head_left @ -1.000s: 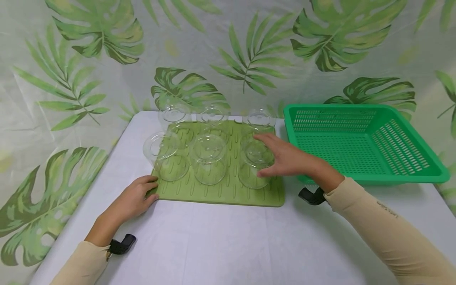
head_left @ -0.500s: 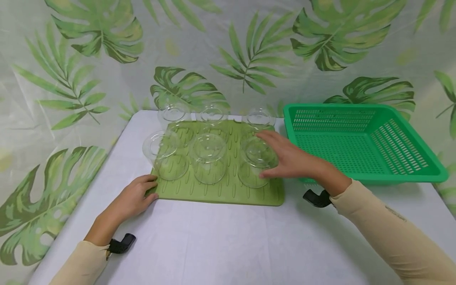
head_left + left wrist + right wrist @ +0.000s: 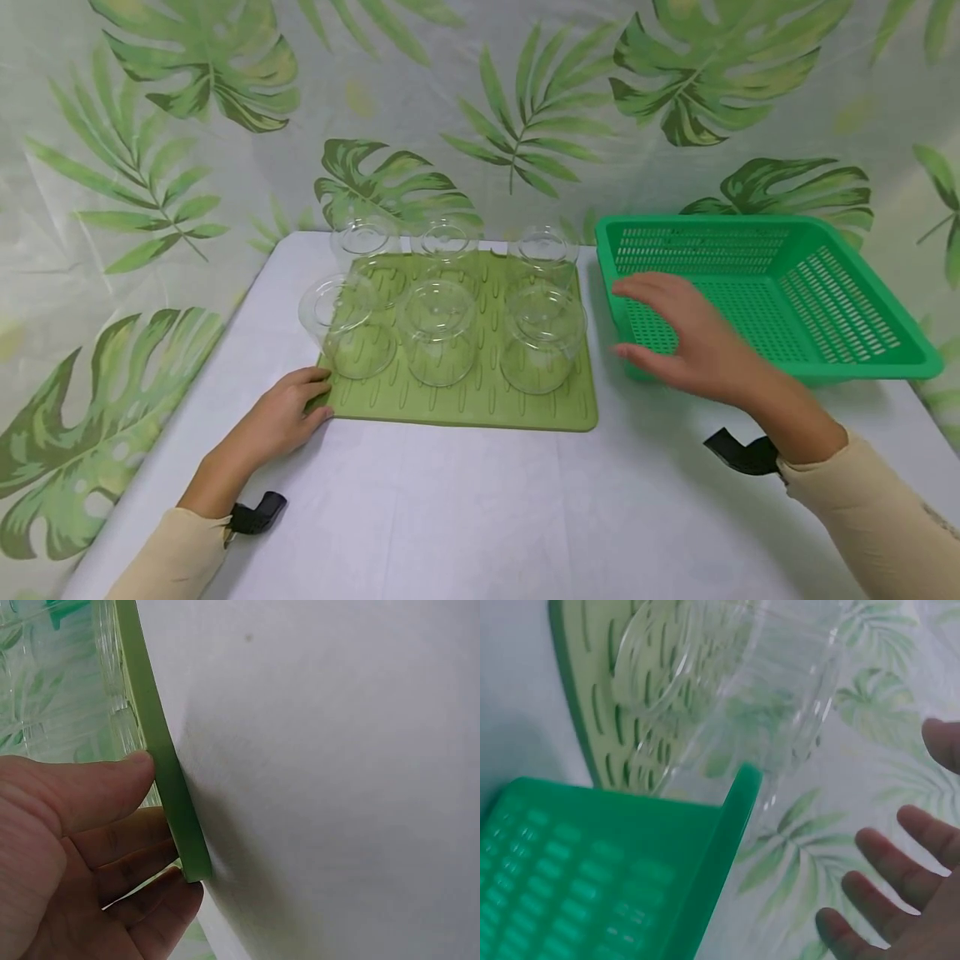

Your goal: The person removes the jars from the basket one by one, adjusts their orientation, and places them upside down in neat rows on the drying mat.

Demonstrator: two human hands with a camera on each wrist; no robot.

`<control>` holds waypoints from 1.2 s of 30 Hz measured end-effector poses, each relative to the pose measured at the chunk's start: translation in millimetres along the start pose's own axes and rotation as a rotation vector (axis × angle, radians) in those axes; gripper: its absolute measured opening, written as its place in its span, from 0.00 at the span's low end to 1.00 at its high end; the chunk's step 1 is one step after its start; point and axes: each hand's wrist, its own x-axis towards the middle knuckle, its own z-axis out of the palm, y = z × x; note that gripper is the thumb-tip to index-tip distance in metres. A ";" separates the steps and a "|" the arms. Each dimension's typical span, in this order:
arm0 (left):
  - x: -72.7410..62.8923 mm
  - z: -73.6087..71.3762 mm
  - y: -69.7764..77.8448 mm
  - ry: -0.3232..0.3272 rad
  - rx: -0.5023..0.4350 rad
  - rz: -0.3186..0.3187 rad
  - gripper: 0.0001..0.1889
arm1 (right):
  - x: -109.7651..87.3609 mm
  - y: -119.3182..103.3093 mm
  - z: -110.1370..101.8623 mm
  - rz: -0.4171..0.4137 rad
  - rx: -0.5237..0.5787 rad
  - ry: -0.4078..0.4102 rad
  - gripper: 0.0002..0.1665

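Note:
Several clear glasses stand in two rows on a green drying mat [image 3: 465, 411], each with a round disc on top. The front right glass [image 3: 538, 362] is at the mat's right side. At the mat's front left corner, my left hand [image 3: 273, 421] holds the edge; in the left wrist view its thumb and fingers close about the mat's corner [image 3: 187, 840]. My right hand [image 3: 690, 333] hovers by the basket's left side with its fingers spread and nothing in them. In the right wrist view those fingers [image 3: 892, 870] are apart from the glasses.
A green plastic basket [image 3: 862, 369] with slotted walls stands right of the mat. A white cloth [image 3: 465, 508] covers the table. Behind hangs a leaf-print curtain [image 3: 420, 100], close to the back row of glasses.
My right hand has left the front right glass and moved right, over the basket's near left side. The glass stands where it was. My left hand has kept its place.

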 end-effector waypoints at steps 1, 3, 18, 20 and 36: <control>0.0 0.2 0.1 0.000 -0.002 0.001 0.20 | -4.0 1.2 -2.0 -0.010 -0.005 0.026 0.38; -0.1 0.7 0.2 -0.001 -0.004 0.001 0.20 | -12.4 3.1 -5.9 -0.018 -0.011 0.062 0.34; -7.8 -19.3 -9.9 -0.021 -0.068 -0.061 0.19 | -35.8 16.3 -19.0 -0.013 -0.070 0.127 0.32; -13.7 -35.1 -14.5 0.009 -0.070 -0.098 0.18 | -35.1 16.5 -19.8 0.003 -0.080 0.121 0.32; -7.6 -102.3 29.0 0.390 -0.074 -0.085 0.23 | -25.0 14.5 -25.9 0.013 -0.099 0.135 0.33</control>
